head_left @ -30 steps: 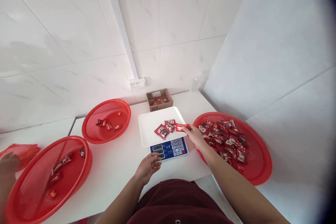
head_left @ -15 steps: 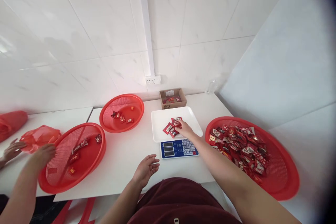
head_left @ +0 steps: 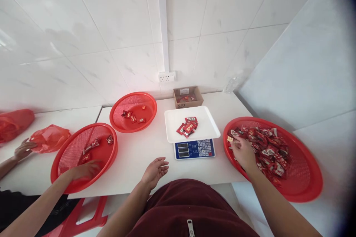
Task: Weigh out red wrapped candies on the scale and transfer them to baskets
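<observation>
My right hand [head_left: 244,153] reaches into the large red basket [head_left: 311,177] on the right, fingertips pinched at a small yellowish wrapped candy [head_left: 230,139] by its left rim. A heap of red wrapped candies [head_left: 269,152] fills much of that basket. My left hand [head_left: 155,172] hovers near the table's front edge, fingers apart and loosely bent, holding nothing. Between my hands stands a digital scale [head_left: 194,149] with a blue keypad panel. Several red candy packets [head_left: 189,127] lie overlapping on its white tray [head_left: 208,118].
A cardboard box [head_left: 188,97] sits behind the scale, a clear plastic bottle [head_left: 230,84] to its right. Two red baskets [head_left: 133,130] [head_left: 112,163] hold a few candies. A co-worker's hand [head_left: 83,170] is in the nearer one; the other hand [head_left: 24,150] touches a red bag [head_left: 50,139].
My right hand has left the packets on the scale tray and moved right into the large basket. My left hand stays nearly still. The co-worker's nearer hand has moved into a basket.
</observation>
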